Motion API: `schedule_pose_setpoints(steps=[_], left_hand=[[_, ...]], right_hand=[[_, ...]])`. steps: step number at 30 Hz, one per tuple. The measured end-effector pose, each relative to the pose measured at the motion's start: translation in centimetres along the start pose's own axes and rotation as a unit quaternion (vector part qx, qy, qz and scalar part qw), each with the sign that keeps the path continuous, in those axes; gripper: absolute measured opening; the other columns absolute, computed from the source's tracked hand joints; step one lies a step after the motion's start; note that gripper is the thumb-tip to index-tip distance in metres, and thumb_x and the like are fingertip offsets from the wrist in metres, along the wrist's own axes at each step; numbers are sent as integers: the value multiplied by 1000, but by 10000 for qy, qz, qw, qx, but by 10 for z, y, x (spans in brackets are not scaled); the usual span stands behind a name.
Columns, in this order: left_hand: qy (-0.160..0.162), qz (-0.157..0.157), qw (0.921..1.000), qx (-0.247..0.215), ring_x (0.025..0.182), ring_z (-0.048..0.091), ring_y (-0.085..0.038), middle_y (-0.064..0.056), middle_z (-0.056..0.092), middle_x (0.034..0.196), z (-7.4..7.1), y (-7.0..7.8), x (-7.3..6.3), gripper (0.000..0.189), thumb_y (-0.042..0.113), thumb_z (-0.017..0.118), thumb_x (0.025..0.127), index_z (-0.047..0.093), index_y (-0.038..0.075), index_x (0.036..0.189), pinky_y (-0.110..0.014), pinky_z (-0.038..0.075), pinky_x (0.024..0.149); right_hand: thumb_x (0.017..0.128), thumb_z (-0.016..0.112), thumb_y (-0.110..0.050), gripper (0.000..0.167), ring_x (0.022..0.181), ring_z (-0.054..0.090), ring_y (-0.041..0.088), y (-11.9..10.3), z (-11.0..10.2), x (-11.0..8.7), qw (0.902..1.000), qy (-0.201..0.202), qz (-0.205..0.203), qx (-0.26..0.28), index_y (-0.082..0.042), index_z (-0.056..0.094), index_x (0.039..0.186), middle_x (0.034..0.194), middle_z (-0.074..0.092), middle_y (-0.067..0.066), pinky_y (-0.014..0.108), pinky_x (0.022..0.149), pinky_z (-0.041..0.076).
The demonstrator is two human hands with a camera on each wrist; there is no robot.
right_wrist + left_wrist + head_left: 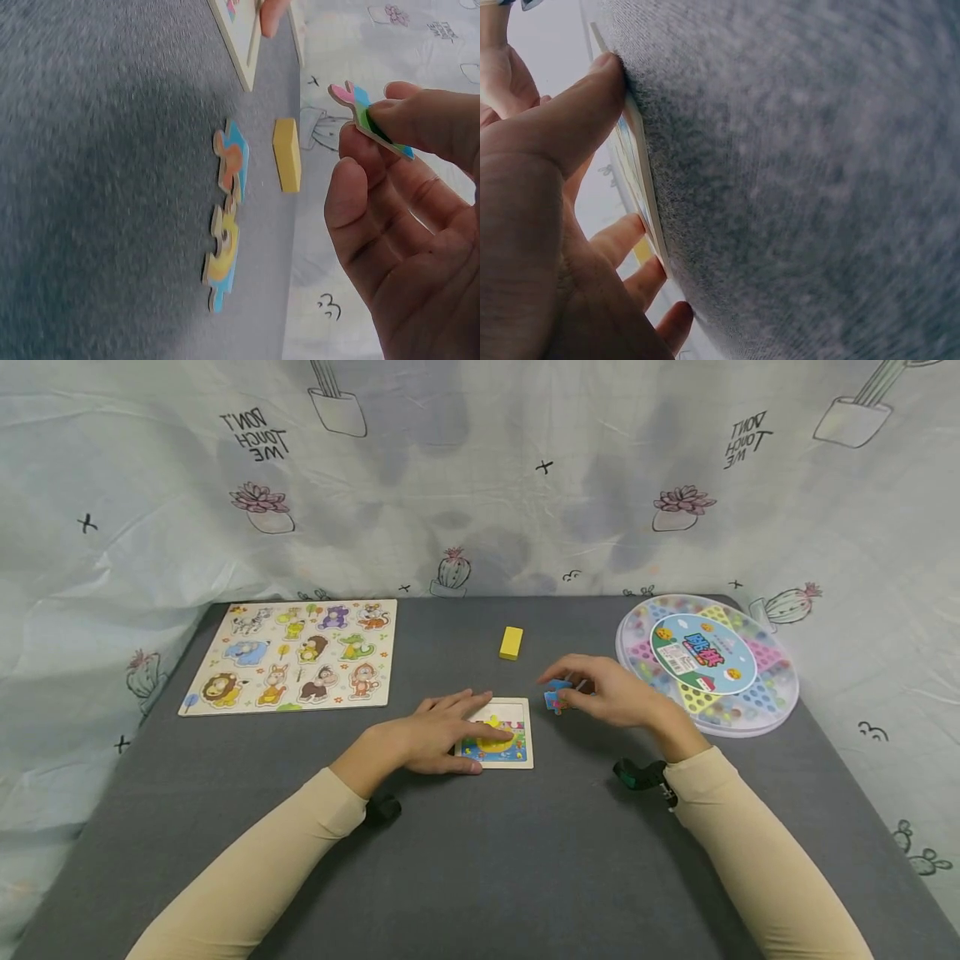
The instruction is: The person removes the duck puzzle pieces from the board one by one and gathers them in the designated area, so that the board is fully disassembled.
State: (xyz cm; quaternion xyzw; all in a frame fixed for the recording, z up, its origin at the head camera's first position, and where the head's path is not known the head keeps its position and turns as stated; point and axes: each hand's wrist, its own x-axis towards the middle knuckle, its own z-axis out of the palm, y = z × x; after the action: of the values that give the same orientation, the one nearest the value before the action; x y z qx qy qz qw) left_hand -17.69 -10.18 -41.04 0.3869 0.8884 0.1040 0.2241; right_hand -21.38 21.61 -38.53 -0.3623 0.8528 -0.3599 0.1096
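My left hand (435, 735) rests on a small square jigsaw tray (528, 735), its fingers fairly straight. The index finger lies across the picture and the thumb sits at the near edge. Part of the tray holds fitted pieces with a yellow shape on blue. To its right, my right hand (618, 692) pinches a jigsaw piece (360, 109) of pink, blue and green between thumb and fingers. Two loose pieces lie below that hand: a blue and orange piece (234, 161) and a yellow and blue piece (225, 255), end to end in the right wrist view.
A yellow block (511, 643) lies beyond the tray. An animal puzzle board (300, 647) covers the table's far left. At the right back sits a round game box (708, 664) with coloured beads under a clear lid. A printed cloth (480, 477) hangs behind the grey table.
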Motion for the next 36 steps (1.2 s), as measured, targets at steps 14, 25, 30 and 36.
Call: schedule_pose_setpoints(steps=[14,25,30,36], left_hand=[[19,62,10000,-7,159,4,-35,-4,2,174,1,0,1,61,55,61,100,36,54,156,-62,19,119],[64,61,10000,-16,159,4,-35,-5,2,174,1,-1,-1,61,54,61,100,36,54,155,-63,19,118],[74,78,9999,9,160,3,-34,-4,2,174,2,-1,0,62,55,61,99,35,55,155,-62,19,119],[75,70,9999,33,160,3,-34,-4,2,174,2,-1,0,61,55,61,100,35,55,155,-62,18,119]], right_hand=[[102,62,-4,28,94,66,18,12,-13,-17,9996,175,127,-159,-8,68,129,120,70,13,39,80,54],[101,61,-2,29,94,65,19,26,-19,-31,9983,338,328,-341,-6,68,129,119,71,10,36,79,54],[100,62,-1,29,96,67,20,38,-22,-41,9973,379,509,-367,-5,69,127,120,71,12,36,80,54],[99,63,1,28,86,68,18,48,-24,-49,9982,354,426,-241,-3,68,127,118,72,15,31,73,51]])
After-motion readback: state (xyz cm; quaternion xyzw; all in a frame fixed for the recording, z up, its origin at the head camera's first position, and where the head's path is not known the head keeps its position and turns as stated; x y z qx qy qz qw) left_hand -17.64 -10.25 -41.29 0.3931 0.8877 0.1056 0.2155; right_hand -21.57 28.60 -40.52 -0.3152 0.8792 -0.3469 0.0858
